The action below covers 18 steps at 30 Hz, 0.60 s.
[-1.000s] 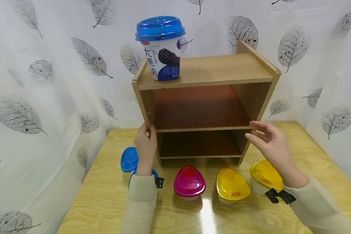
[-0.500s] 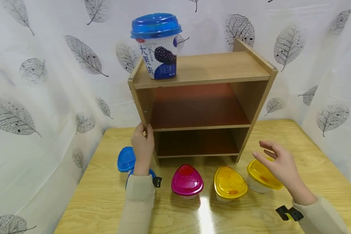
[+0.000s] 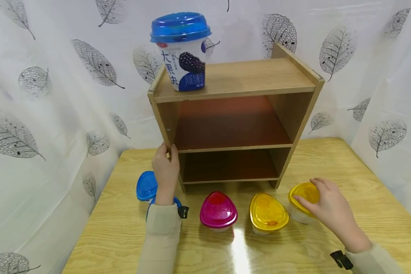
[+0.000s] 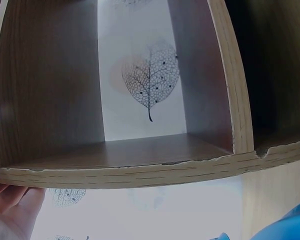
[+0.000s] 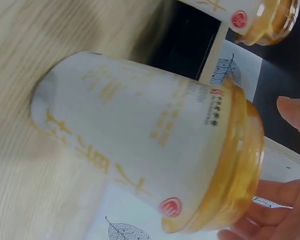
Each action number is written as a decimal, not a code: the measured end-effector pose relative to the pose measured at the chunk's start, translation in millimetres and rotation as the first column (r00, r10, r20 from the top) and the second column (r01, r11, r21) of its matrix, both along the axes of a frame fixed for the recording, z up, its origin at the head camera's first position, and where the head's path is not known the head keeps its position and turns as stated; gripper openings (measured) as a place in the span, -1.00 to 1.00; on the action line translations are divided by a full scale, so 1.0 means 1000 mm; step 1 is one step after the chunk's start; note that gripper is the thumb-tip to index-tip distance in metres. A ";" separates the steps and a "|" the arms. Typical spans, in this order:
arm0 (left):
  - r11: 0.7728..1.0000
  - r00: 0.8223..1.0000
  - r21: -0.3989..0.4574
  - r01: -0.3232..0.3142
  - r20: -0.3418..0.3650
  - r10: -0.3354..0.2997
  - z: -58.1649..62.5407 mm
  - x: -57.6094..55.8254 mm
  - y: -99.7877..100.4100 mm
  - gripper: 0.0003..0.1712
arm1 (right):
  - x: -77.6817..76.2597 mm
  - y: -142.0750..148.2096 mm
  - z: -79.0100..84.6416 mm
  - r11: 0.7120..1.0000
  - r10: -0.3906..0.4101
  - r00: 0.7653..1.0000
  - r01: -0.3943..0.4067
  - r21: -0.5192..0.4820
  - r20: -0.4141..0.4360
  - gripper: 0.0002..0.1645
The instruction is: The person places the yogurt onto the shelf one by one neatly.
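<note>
A small wooden shelf [image 3: 234, 93] stands on the table, and my left hand [image 3: 166, 169] grips the front edge of its left side panel. In the left wrist view the fingers [image 4: 15, 202] lie against that panel's outer side. To the right of the shelf, my right hand [image 3: 333, 211] is at the yellow-lidded yogurt cup [image 3: 303, 196], thumb and fingers spread about the lid. The right wrist view shows the thumb [image 5: 295, 112] apart from the lid; the other fingers are partly hidden behind it. The cup is upright on the table.
A blue-lidded yogurt cup [image 3: 185, 66] stands on the shelf's top. In front are a magenta-lidded cup [image 3: 219, 211] and another yellow-lidded cup [image 3: 268, 213]. Two blue-lidded cups, one [image 3: 146, 186] partly covered by my left arm, stand at left. A leaf-print curtain [image 3: 65, 114] surrounds the table.
My right hand has left the shelf's right side and come down to the far-right yellow-lidded cup. My left hand keeps its grip on the panel. The head view has shifted slightly.
</note>
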State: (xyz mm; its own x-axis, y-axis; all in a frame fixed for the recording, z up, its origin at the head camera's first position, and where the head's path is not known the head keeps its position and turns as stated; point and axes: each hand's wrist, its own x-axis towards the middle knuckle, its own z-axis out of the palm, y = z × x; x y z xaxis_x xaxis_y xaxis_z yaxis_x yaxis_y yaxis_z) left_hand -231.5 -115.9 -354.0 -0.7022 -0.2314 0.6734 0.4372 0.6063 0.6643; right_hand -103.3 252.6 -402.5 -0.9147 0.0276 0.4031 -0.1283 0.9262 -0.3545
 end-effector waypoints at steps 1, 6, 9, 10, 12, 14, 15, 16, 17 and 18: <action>1.000 1.000 0.001 0.000 0.004 0.000 0.000 0.000 0.000 -0.78 | 0.001 0.000 -0.001 1.000 -0.012 1.000 0.012 0.024 0.000 -0.15; 1.000 1.000 0.005 0.004 0.007 -0.004 0.000 0.000 0.000 -0.77 | 0.002 0.003 -0.007 0.995 -0.057 0.998 0.058 0.086 -0.012 -0.12; 1.000 1.000 0.004 0.008 0.000 -0.008 0.000 0.000 0.001 -0.77 | 0.002 0.005 -0.009 0.996 -0.058 0.998 0.057 0.066 0.013 -0.12; 1.000 1.000 0.004 0.009 -0.002 -0.009 0.000 0.000 0.001 -0.77 | 0.002 0.006 -0.010 0.998 -0.051 0.998 0.050 0.049 0.025 -0.12; 1.000 1.000 0.005 0.009 -0.003 -0.009 0.000 0.000 0.001 -0.77 | 0.001 0.008 -0.011 0.999 -0.030 0.999 0.029 0.014 0.043 -0.14; 1.000 1.000 0.009 0.010 -0.001 -0.010 0.000 0.000 0.001 -0.77 | -0.001 0.009 -0.011 1.000 0.001 0.999 0.001 -0.028 0.053 -0.16; 1.000 1.000 0.011 0.010 0.000 -0.010 0.000 0.000 0.001 -0.77 | -0.001 0.010 -0.011 0.999 0.016 0.999 -0.014 -0.044 0.052 -0.17; 1.000 1.000 0.013 0.010 0.003 -0.010 0.000 0.000 0.001 -0.76 | -0.002 0.011 -0.011 0.998 0.031 0.998 -0.027 -0.061 0.054 -0.18; 1.000 1.000 0.014 0.010 0.005 -0.010 0.000 0.000 0.001 -0.76 | -0.002 0.012 -0.011 0.996 0.045 0.997 -0.041 -0.074 0.055 -0.20; 1.000 1.000 0.018 0.011 0.007 -0.011 0.000 0.000 0.001 -0.76 | -0.002 0.012 -0.011 0.995 0.057 0.997 -0.052 -0.085 0.056 -0.21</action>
State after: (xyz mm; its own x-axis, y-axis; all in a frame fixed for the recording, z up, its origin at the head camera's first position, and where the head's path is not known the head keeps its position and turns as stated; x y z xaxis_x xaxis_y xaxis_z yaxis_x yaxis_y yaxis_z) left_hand -231.2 -115.0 -354.0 -0.7094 -0.2361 0.6641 0.4389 0.5892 0.6783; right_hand -105.7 264.7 -413.5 -0.9378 0.0080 0.3470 -0.1549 0.8851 -0.4388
